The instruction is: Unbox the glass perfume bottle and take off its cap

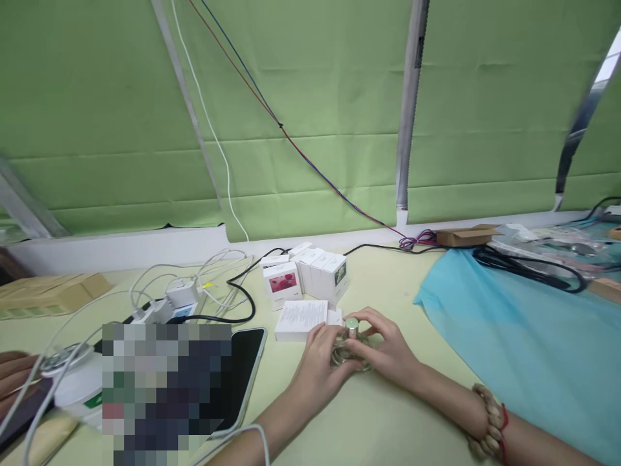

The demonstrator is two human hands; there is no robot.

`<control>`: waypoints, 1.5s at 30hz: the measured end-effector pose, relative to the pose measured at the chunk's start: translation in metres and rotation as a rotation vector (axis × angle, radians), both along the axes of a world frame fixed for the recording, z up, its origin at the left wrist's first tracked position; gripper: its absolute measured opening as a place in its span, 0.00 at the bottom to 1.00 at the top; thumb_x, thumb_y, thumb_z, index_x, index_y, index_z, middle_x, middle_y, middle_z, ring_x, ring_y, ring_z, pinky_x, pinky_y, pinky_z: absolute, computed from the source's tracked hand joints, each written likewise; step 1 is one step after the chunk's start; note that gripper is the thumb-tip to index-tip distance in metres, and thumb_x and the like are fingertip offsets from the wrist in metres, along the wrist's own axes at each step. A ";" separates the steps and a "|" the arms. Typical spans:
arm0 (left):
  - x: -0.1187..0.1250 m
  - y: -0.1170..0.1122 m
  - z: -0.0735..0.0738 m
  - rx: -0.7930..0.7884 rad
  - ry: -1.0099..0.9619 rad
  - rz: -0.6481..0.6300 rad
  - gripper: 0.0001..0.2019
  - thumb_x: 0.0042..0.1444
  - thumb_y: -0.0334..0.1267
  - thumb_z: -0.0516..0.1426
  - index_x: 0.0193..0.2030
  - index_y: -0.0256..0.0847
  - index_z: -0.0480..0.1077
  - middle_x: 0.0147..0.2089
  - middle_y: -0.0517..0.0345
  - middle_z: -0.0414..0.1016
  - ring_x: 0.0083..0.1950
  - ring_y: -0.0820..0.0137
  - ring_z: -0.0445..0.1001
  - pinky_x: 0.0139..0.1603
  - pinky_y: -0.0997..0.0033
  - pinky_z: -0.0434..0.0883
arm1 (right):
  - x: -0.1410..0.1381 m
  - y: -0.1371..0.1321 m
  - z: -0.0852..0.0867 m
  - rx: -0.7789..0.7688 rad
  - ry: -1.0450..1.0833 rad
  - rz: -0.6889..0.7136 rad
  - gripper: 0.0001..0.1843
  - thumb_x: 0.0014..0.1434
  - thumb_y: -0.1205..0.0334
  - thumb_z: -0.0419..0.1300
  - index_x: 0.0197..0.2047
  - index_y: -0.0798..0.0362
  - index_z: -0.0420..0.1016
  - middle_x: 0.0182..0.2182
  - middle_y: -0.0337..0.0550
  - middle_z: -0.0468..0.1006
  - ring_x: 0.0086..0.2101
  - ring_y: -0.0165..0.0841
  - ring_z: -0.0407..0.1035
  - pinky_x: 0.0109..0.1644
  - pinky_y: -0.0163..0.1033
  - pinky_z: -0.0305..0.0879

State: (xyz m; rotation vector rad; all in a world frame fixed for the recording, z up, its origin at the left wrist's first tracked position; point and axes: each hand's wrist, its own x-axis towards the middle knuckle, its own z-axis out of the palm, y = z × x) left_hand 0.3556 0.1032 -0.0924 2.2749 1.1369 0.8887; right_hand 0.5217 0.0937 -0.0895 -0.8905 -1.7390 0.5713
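Observation:
A small clear glass bottle (339,355) with a shiny metallic cap (352,327) stands upright between my hands, close to the table surface. My left hand (320,362) curls around its left side, fingers and thumb closed on the glass. From the right, my right hand (391,356) closes round the bottle near the cap, with its thumb in front and fingers behind. Fingers cover much of the glass. Just behind my left hand lies a flat white box (301,319) printed with small text.
White cartons (317,272), one with a red flower picture (283,283), stand behind. Left are a tablet-like device (247,362), a power strip (187,304) with cables, and another person's hand (17,375). Blue sheeting (524,349) and a black cable coil (528,268) lie right.

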 end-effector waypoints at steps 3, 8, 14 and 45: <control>0.000 0.000 0.000 -0.015 -0.020 0.003 0.13 0.52 0.37 0.61 0.45 0.41 0.66 0.45 0.54 0.70 0.51 0.62 0.63 0.52 0.60 0.63 | 0.001 0.002 -0.002 0.011 0.020 -0.007 0.12 0.58 0.62 0.58 0.46 0.53 0.71 0.40 0.44 0.73 0.40 0.30 0.69 0.39 0.33 0.69; -0.002 0.004 -0.004 0.034 -0.015 0.000 0.16 0.54 0.37 0.59 0.49 0.42 0.65 0.48 0.54 0.70 0.53 0.61 0.62 0.55 0.57 0.61 | 0.003 0.006 -0.006 0.001 0.025 -0.006 0.12 0.59 0.62 0.56 0.48 0.51 0.71 0.43 0.45 0.73 0.42 0.31 0.69 0.41 0.35 0.67; -0.002 0.006 -0.005 0.049 -0.010 -0.023 0.17 0.54 0.39 0.59 0.50 0.41 0.65 0.46 0.52 0.70 0.51 0.61 0.64 0.53 0.57 0.63 | 0.003 0.004 -0.002 0.010 0.085 0.029 0.15 0.62 0.61 0.53 0.52 0.51 0.69 0.45 0.46 0.72 0.43 0.31 0.69 0.41 0.34 0.69; -0.003 -0.003 -0.001 0.321 0.021 -0.052 0.12 0.56 0.37 0.55 0.47 0.41 0.61 0.43 0.54 0.70 0.46 0.67 0.66 0.46 0.65 0.66 | 0.041 0.047 -0.018 -0.455 0.063 -0.354 0.18 0.53 0.57 0.59 0.45 0.58 0.70 0.42 0.48 0.71 0.23 0.23 0.63 0.15 0.27 0.60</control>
